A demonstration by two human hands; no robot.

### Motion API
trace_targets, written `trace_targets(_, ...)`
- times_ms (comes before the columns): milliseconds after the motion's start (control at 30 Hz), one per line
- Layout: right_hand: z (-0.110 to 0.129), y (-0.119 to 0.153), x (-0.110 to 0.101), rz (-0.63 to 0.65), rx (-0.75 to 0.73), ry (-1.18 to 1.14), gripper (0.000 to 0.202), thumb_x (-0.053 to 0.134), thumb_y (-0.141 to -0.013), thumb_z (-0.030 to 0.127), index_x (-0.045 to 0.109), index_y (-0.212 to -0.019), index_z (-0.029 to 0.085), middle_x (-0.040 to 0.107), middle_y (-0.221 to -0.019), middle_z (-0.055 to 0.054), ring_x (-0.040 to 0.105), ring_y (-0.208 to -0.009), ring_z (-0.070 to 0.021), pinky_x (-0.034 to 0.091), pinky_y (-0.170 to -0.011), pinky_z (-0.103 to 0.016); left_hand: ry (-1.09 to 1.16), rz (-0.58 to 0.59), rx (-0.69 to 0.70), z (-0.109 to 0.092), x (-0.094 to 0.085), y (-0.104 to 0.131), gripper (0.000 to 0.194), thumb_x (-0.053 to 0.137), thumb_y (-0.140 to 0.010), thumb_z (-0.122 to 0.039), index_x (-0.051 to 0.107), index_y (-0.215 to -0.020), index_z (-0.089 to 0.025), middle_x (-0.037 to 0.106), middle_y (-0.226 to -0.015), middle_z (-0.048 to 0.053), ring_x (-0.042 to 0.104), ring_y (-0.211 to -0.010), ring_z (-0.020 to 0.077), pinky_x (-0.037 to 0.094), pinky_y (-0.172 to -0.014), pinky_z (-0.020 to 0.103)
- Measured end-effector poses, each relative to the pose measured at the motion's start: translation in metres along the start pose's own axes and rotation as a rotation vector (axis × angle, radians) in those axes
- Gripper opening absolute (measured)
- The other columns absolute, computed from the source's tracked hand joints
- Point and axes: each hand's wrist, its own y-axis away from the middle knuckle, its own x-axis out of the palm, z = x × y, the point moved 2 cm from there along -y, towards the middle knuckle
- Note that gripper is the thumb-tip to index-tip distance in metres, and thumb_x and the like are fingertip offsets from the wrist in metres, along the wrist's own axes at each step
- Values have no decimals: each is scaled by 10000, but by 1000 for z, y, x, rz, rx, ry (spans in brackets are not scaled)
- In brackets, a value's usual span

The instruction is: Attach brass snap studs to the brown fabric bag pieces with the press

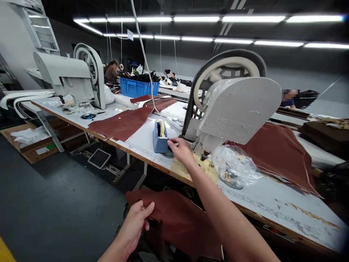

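Observation:
My left hand [137,220] grips the edge of a reddish-brown fabric piece [185,222], thumb on top, with the cloth hanging over my lap below the table edge. My right hand [182,150] reaches across to a blue tape dispenser [160,143] that carries a roll of pale tape [162,129]. Its thumb and index finger are pinched together at the dispenser's right end; whether a strip of tape lies between them is too small to see. Just right of that hand stands a grey machine [237,109] with a large belted handwheel, a yellow cloth [209,171] at its foot.
A crumpled clear plastic bag [236,165] lies right of the machine's foot. Brown fabric sheets [122,123] [280,153] rest on the long worktable [272,193]. Another machine [68,76] and a blue crate [139,87] stand farther left. Other people sit in the background.

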Motion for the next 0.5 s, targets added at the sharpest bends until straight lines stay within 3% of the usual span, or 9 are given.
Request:
trace_targets(100,1,-45,6,71,124,-86,224,698,-808,394,748,-868,184,712,-848,-64,632,-699,-181,475,-590,-270,131,26,-60,-8,1,3,272,763,-833,-312,672,-1010,-126,711,-920,68,600,-651,72,389,-444,126)
trace_targets(200,-2,-57,18,101,204,-215,204,731,-762,357,735,-815,161,653,-715,-40,581,-586,-137,430,-469,-218,299,-74,-166,-16,-1,3,219,746,-829,-138,655,-1029,-142,701,-965,50,631,-689,71,519,-546,149)
trace_targets(267,-4,-57,25,67,244,-311,167,738,-740,300,719,-813,151,630,-699,-29,555,-579,-114,458,-467,-204,391,-154,-191,-20,-3,3,223,714,-834,-65,641,-1025,-150,693,-992,41,676,-788,103,626,-739,265)
trace_targets(333,-4,-56,30,18,274,-399,132,725,-733,243,702,-818,144,620,-699,-23,539,-590,-102,523,-512,-215,441,-165,-176,-23,-3,3,196,692,-843,-39,636,-1002,-140,692,-1020,47,697,-893,137,625,-909,393)
trace_targets(500,0,-53,37,-99,305,-508,113,713,-742,241,676,-796,149,643,-759,-43,575,-672,-119,604,-603,-252,458,-146,-133,-19,-2,2,110,701,-844,-47,630,-882,-123,688,-944,43,700,-898,142,574,-1023,471)
